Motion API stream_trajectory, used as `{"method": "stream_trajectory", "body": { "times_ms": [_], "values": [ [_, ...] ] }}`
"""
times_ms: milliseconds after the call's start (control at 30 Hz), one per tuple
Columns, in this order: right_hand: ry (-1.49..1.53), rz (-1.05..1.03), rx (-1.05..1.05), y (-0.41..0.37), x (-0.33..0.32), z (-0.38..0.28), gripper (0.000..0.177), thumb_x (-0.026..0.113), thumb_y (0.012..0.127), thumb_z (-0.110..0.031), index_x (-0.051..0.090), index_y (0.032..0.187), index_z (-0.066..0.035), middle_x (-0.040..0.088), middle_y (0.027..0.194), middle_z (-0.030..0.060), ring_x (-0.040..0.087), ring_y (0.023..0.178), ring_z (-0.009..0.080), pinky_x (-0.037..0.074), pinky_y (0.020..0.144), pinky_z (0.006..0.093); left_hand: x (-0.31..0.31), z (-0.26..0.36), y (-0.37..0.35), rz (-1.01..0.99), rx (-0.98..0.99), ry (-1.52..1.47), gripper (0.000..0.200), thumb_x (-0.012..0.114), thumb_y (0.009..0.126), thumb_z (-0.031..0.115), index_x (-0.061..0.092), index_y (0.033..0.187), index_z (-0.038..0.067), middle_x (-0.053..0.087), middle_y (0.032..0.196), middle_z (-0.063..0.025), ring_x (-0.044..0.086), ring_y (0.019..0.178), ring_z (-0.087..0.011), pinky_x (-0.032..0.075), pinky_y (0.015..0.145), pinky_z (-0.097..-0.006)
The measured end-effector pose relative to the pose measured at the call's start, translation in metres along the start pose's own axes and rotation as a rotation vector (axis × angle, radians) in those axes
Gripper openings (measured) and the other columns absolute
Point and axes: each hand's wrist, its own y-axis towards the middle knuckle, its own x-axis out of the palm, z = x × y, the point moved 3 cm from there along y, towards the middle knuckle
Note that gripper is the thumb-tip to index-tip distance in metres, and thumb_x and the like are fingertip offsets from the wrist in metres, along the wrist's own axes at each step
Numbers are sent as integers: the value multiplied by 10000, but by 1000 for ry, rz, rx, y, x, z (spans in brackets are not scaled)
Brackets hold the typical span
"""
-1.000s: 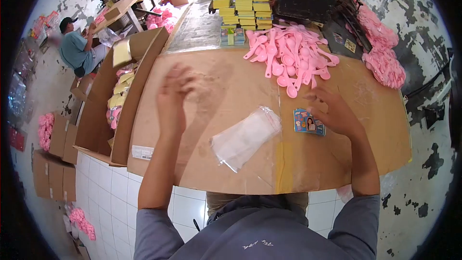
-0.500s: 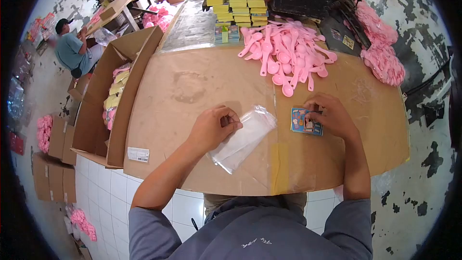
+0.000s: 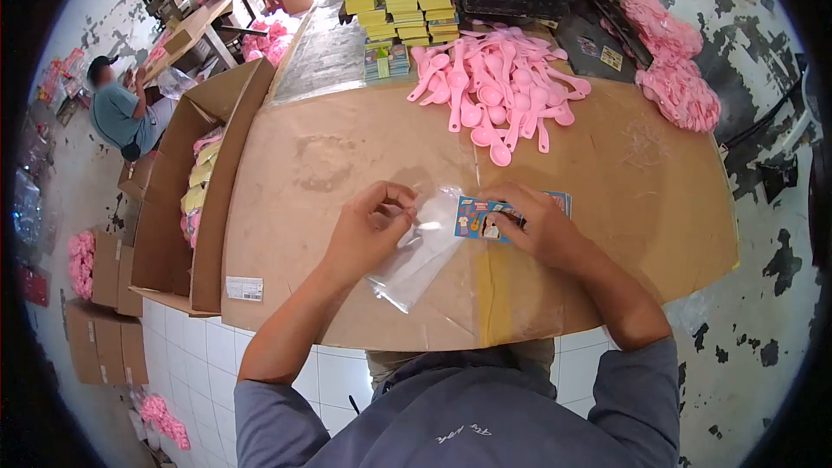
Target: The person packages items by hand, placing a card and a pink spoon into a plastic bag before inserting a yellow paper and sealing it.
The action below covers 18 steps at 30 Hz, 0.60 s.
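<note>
My left hand (image 3: 374,227) is closed in a pinch at the upper edge of a clear plastic bag (image 3: 411,270), which lies slanted on the cardboard-covered table. My right hand (image 3: 544,230) grips a blue printed card (image 3: 469,217) with small pictures on it, thumb on its face and fingers along its top edge. The card's left end is at the right side of the bag's upper end. Behind my right hand, more blue cards (image 3: 563,200) show in part on the table; the hand hides the rest.
Pink plastic spoons (image 3: 503,91) lie heaped at the back, beside stacks of cards (image 3: 403,9). An open carton (image 3: 232,182) with bagged items stands left. A white label (image 3: 244,289) is near the left table edge. Another person (image 3: 121,108) sits far left.
My right hand has moved left, bringing a blue card from the pile to the bag. My left hand stays at the bag, whose upper end now looks more spread. The whole view has shifted slightly.
</note>
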Motion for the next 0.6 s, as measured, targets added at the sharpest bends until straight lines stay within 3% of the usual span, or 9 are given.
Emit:
{"method": "stream_trajectory", "body": {
  "times_ms": [100,200,467,567,600],
  "values": [
    [-89,-22,-37,0,-1,0,293,688,919,-35,673,1211,-23,693,1115,143,694,970,259,553,833,360,0,-4,1,-123,-168,-419,221,626,959,-32,576,1172,4,732,1063,-117,698,886,-152,560,798,-295],
    [-4,36,-24,0,-5,-1,308,691,926,-29,657,1232,-13,701,1118,137,698,983,228,553,843,342,2,13,-4,-168,-205,-510,366,644,972,-11,501,1308,8,743,1014,-135,721,937,-157,567,817,-280],
    [538,252,227,0,-3,4,261,692,972,-51,652,1222,11,713,1086,68,647,947,84,555,813,279,15,14,-7,-206,-278,-406,525,695,954,-12,461,1423,-15,777,978,-144,738,895,-146,569,831,-273],
    [400,241,184,-2,-4,4,270,704,949,-33,668,1215,-7,720,1055,86,668,920,114,549,781,283,17,11,-8,-220,-257,-362,559,704,954,0,449,1450,-28,781,983,-141,736,912,-139,565,843,-273],
    [281,207,80,-1,-5,0,279,709,940,-32,675,1217,-17,721,1044,93,672,902,129,545,770,289,17,10,-8,-233,-250,-339,571,707,954,6,444,1459,-34,782,987,-139,735,921,-137,564,849,-273]
  ]
}}
